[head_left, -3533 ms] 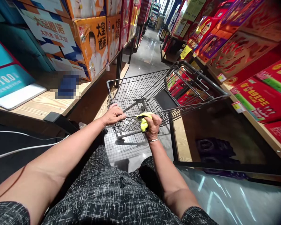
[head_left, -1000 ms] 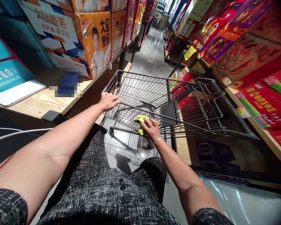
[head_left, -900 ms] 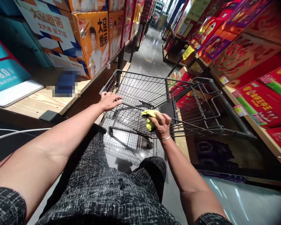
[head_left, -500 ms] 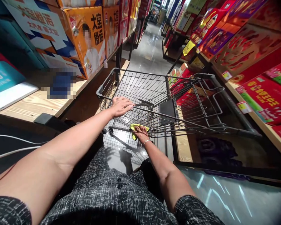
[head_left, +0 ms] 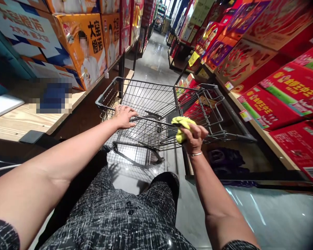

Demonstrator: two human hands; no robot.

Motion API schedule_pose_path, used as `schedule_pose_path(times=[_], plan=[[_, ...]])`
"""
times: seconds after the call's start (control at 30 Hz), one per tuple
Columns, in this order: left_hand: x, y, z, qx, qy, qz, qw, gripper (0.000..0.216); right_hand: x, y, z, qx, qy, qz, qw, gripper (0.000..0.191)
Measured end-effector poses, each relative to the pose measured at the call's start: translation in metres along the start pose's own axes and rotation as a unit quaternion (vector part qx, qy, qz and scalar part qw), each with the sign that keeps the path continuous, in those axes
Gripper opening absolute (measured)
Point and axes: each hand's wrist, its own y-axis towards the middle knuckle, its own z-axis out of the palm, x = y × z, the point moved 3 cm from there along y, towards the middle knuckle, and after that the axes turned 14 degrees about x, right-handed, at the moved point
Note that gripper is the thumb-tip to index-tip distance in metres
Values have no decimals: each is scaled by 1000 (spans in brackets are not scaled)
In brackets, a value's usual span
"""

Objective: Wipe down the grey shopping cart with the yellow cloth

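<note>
A black wire shopping cart (head_left: 146, 85) stands across in front of me, its handle (head_left: 240, 121) off to the right. My left hand (head_left: 123, 116) rests on the near top rim at the cart's left part, fingers spread and apart. Bunched in my right hand (head_left: 194, 137) is a yellow-green cloth (head_left: 183, 122), which lies over the same rim further right. The fingers bend around the cloth, and part of it is hidden behind them. A thin bracelet (head_left: 195, 153) circles the right wrist.
Orange drink cartons (head_left: 80, 52) stack on the left wooden shelf (head_left: 28, 114). Red gift boxes (head_left: 289, 90) fill the right shelf, close to the cart handle. Between the shelves a shiny aisle floor (head_left: 153, 52) runs back. A dark shelf corner (head_left: 32, 136) juts out at left.
My right hand has risen with the cloth from low on the cart's side to the top rim, moving right. My left hand stays on the rim, fingers more spread. The view has shifted.
</note>
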Motion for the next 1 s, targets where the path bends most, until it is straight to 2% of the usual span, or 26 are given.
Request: schedule_pose_path(times=[0.07, 0.13, 0.23, 0.33, 0.4, 0.47, 0.57, 0.63, 0.77, 0.87, 0.93, 1.0], plan=[[-22, 3, -2, 8, 10, 13, 1000, 60, -2, -3, 5, -12, 1, 10, 1000, 19], [-45, 7, -1, 28, -3, 46, 999, 69, 8, -8, 29, 12, 6, 6, 1000, 16], [-66, 13, 5, 39, -22, 60, 997, 69, 36, -22, 80, 131, 4, -16, 991, 17], [-67, 19, 8, 30, -41, 61, 997, 56, 67, -41, 121, 253, 2, -70, 965, 21], [-61, 21, 8, 33, -57, 62, 996, 53, 83, -51, 134, 281, 7, -102, 954, 21], [-56, 24, 6, 40, -67, 57, 995, 51, 91, -55, 137, 288, 11, -124, 949, 18], [-47, 26, 0, 43, -75, 45, 995, 49, 84, -48, 125, 290, 8, -137, 947, 20], [-41, 27, -3, 43, -80, 37, 995, 47, 64, -39, 105, 268, -2, -115, 956, 23], [-27, 31, -8, 46, -78, 28, 995, 43, 7, -25, 36, 132, -19, -36, 990, 21], [-18, 36, -12, 60, -50, 25, 997, 43, -26, -26, -17, 15, -33, 4, 999, 18], [-18, 38, -14, 68, -14, 16, 997, 48, -35, -30, -36, -46, -46, 31, 997, 18], [-27, 39, -14, 69, 14, 17, 997, 61, -32, -32, -36, -81, -56, 47, 994, 18]])
